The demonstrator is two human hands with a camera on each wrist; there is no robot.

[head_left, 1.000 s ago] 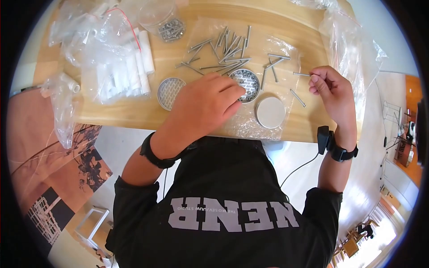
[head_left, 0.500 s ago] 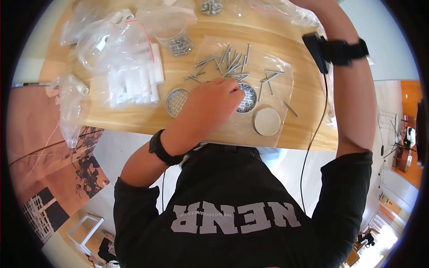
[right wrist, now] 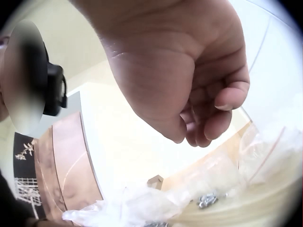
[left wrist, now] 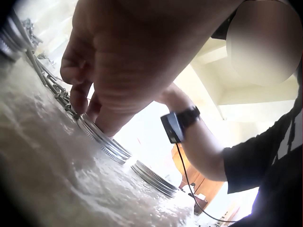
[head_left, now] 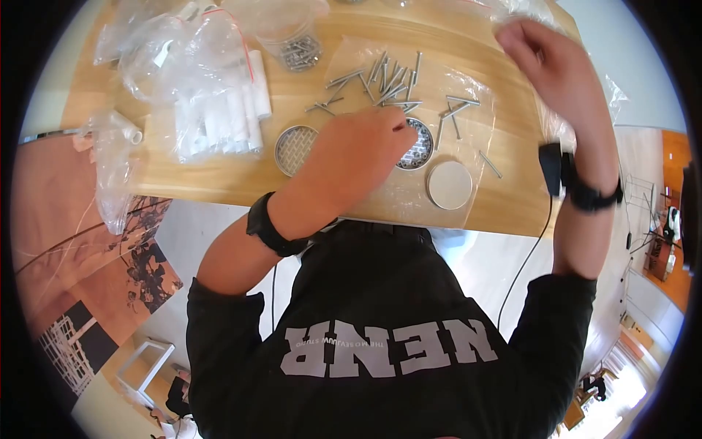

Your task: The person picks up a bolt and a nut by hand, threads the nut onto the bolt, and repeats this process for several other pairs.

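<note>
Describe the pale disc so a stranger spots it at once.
On the wooden table, find the left hand over a round tin of small metal parts. Just right of that tin, nearer the table's front edge, lies the pale disc. Unlike the tin, its face is plain.

The left hand (left wrist: 123, 66) hangs over a tin (left wrist: 112, 152), its fingers (left wrist: 79, 98) down at the rim. Bolts (left wrist: 51, 81) lie near them, a ridged disc (left wrist: 154, 179) just beside the tin. Behind, the right arm (left wrist: 203, 153) wears a black strap (left wrist: 191, 115).
</note>
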